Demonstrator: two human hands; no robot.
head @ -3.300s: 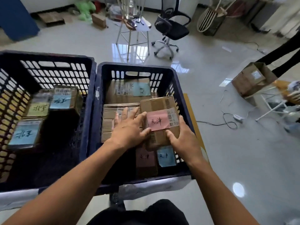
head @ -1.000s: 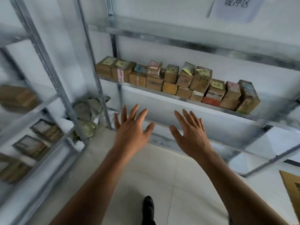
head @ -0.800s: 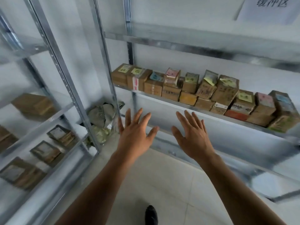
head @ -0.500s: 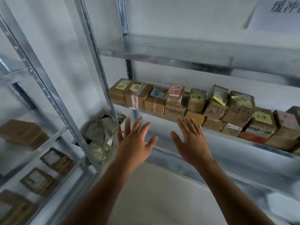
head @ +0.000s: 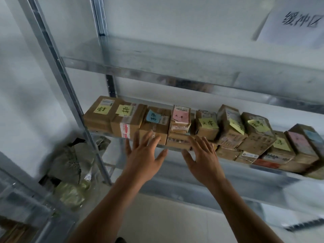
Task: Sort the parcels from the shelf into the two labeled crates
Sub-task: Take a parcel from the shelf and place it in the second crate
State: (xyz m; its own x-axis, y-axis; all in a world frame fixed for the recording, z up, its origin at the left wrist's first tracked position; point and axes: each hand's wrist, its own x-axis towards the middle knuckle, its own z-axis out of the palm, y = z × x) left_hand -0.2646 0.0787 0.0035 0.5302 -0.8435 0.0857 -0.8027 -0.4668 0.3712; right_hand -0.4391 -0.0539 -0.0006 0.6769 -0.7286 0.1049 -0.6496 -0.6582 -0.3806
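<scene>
- The left hand (head: 142, 156) is held open, fingers straight and spread, with nothing gripped. The right hand (head: 203, 158) is likewise open and empty, its back turned to the camera.
- Both are held up toward the row of brown cardboard parcels (head: 228, 134) standing on the grey galvanised steel shelf (head: 231, 163). The row lies ahead of and just above the fingertips.
- The row's long axis runs left to right along the shelf edge, across the line of reach. A short front face is presented to the hands by each box.
- The left fingertips overlap in view the front of the carton with the blue sticky note (head: 154, 127); contact cannot be confirmed. The right fingertips are placed just below the stack topped by the small carton with the pink sticky note (head: 181, 118). Neither hand is clearly the nearer.
- The parcels are rectangular and creased, sealed with glossy tape and printed labels. Yellow, blue and pink paper notes are stuck on top, some curling at an edge. The card is judged stiff yet light, so a grasp from two sides should serve.
- The two labelled crates are not in view.
</scene>
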